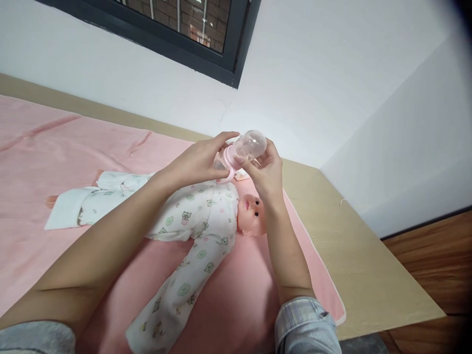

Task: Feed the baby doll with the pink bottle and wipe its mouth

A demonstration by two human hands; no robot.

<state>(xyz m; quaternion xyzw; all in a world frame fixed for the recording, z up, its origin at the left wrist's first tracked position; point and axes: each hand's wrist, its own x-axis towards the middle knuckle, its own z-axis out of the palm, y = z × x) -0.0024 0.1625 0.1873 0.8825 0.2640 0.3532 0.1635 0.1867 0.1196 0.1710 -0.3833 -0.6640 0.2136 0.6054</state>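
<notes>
A baby bottle (251,144) with a clear rounded end and a pink collar and handle is held up between both hands, above a baby doll (252,216). My left hand (202,160) wraps round the bottle near the pink handle. My right hand (268,169) grips the clear rounded end, thumb across its near side. The doll lies on its back in a white printed outfit (191,216), head toward the right and feet to the left. My forearms hide part of its body and head.
A pink blanket (236,290) lies under the doll on a pale wooden table (332,236). Behind the table is a white wall (313,73) with a dark-framed window (221,69). A brown wood-grain panel (435,255) stands at the right.
</notes>
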